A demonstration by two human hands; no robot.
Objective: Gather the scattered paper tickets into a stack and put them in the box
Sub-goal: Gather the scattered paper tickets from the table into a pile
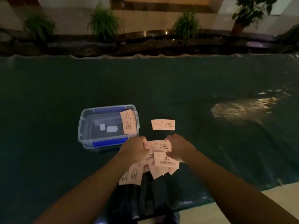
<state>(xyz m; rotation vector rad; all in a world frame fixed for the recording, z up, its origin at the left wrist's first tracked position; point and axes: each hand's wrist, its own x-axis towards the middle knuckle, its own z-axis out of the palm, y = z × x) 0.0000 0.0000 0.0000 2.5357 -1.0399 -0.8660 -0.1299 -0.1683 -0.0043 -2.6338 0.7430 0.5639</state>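
Note:
Several pale paper tickets (155, 164) lie in a loose overlapping pile on the dark green cloth, close in front of me. My left hand (135, 150) and my right hand (177, 147) each grip an end of a small bunch of tickets (159, 145) held above the pile. One single ticket (163, 124) lies flat just beyond my hands. A clear plastic box (80, 126) with blue latches stands to the left, open, with a few tickets (128, 122) leaning against its right inner wall.
The dark green cloth (48, 94) covers a wide table and reflects light at the right. A stone planter ledge with green plants (103, 25) runs behind the far edge. Pale floor (242, 207) shows at the lower right.

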